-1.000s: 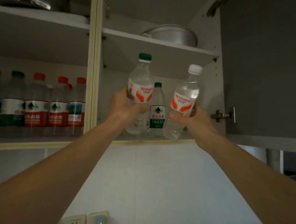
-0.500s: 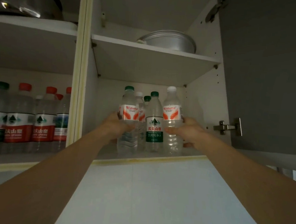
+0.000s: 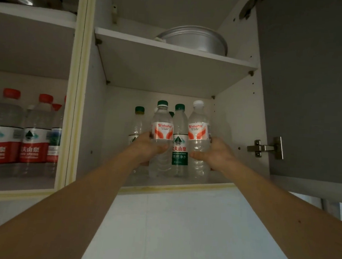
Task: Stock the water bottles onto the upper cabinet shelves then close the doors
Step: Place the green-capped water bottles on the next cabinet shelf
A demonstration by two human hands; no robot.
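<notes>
L hand (image 3: 151, 148): wrapped round lower body of green-cap Wahaha bottle (image 3: 161, 138), thumb across the front just under the label. R hand (image 3: 213, 154): same hold on white-cap Wahaha bottle (image 3: 197, 139). Both bottles upright, bases on or just above lower shelf (image 3: 174, 187), near its front edge, right compartment.

Between the two, touching or nearly: green-label bottle (image 3: 179, 144), standing. More green caps behind, w/ one bottle toward shelf's left-rear (image 3: 137, 125).

Handling (judgement): full, so moderately heavy for size; thin clear plastic, walls give under squeeze; smooth, maybe slick. Best hold is mid-body at or below label, firm not crushing; top-heavy if tipped.

Upper shelf (image 3: 171, 48): metal pan (image 3: 194, 39). Right door (image 3: 310, 88) open, hinge (image 3: 266, 149) showing. Left compartment: red-label bottles (image 3: 33, 140) in a row.
</notes>
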